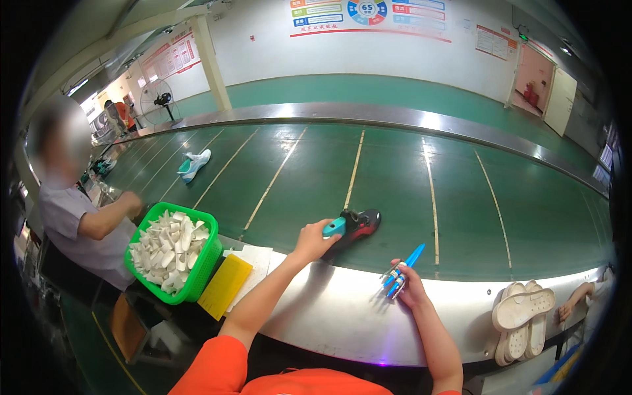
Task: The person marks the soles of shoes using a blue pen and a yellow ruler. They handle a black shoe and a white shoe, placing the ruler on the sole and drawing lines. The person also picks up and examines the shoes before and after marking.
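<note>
My left hand (315,241) is closed on a teal block (334,228) that looks like the top of a shoe last, at the opening of a dark shoe (359,226) with red trim. This shoe is on the near part of the green conveyor belt (388,178), toe pointing right. Over the metal edge, my right hand (411,288) is closed around several blue pens (396,280) with silvery parts. One blue tip (416,254) points up and away over the belt. The fingers partly cover the pens.
A green basket (212,253) of white, curved pieces stands at left, beside a yellow pad (226,286) and white sheets. A white shoe (193,164) lies farther up the belt. Pale soles (525,313) are stacked at right, near another person's hand (566,311). A co-worker (99,224) is at left.
</note>
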